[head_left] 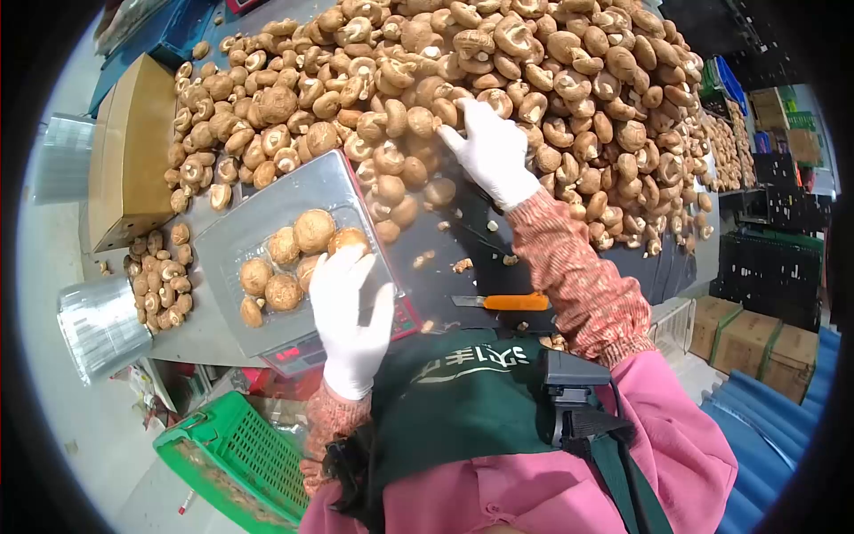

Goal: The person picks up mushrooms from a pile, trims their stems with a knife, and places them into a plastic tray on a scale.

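My left hand, in a white glove, is over the near edge of a clear plastic tray resting on a red digital scale. Its thumb is spread from the fingers, and the fingertips touch or lie just beside a brown mushroom. Several more mushrooms sit in the tray. At the big mushroom pile, my gloved right hand reaches in with thumb and forefinger apart, close to a mushroom. Nothing shows in its grip; the other fingers are partly hidden.
An orange-handled knife lies on the dark table near my body, among stem scraps. A cardboard box, a stack of clear trays and small mushrooms are at left. A green basket stands below.
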